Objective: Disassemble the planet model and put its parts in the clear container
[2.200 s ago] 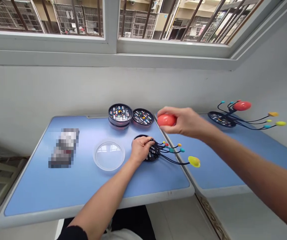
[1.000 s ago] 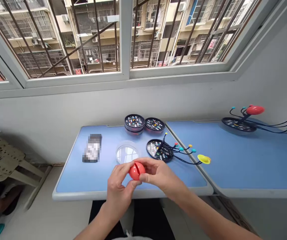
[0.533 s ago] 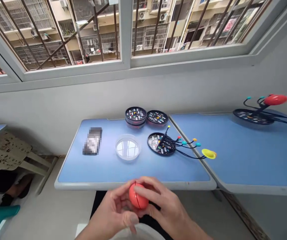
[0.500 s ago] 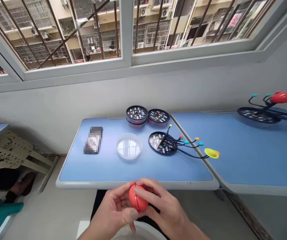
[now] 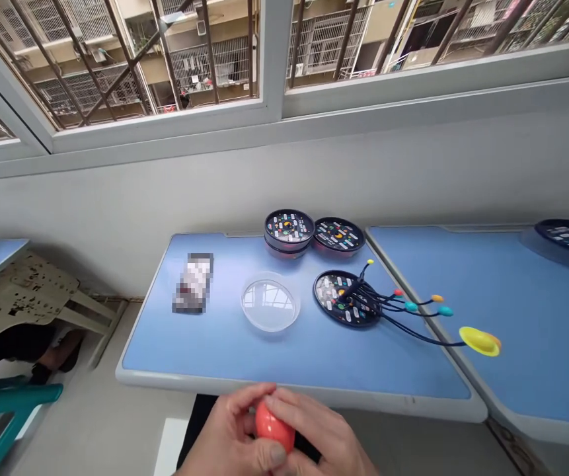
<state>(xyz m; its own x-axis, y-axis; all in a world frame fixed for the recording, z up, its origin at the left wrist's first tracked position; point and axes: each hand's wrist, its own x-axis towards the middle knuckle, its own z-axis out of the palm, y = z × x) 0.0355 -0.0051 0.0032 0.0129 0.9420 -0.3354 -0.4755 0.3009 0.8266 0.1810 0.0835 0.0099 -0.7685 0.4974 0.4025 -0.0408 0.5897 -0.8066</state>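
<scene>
Red ball (image 5: 275,426) between two hands (image 5: 314,423)

Daylight comes through the barred windows (image 5: 270,59) in their pale frames, which look out on the caged balconies of an apartment block (image 5: 205,59). Below runs a grey-white wall (image 5: 115,192), with two blue-topped desks (image 5: 289,390) (image 5: 536,330) side by side over a pale floor (image 5: 90,416). A stained stool (image 5: 21,291) and a teal chair frame (image 5: 11,396) sit off to the left.

A red ball (image 5: 274,424) is glowing just below the front edge of the pale blue surface (image 5: 225,344). Black round tins (image 5: 289,228) near the back edge are showing multicoloured speckled patterns, as is a black disc (image 5: 346,297). Its black cables (image 5: 413,324) are ending in red, orange and teal beads (image 5: 412,306) and a yellow oval knob (image 5: 478,341).
</scene>
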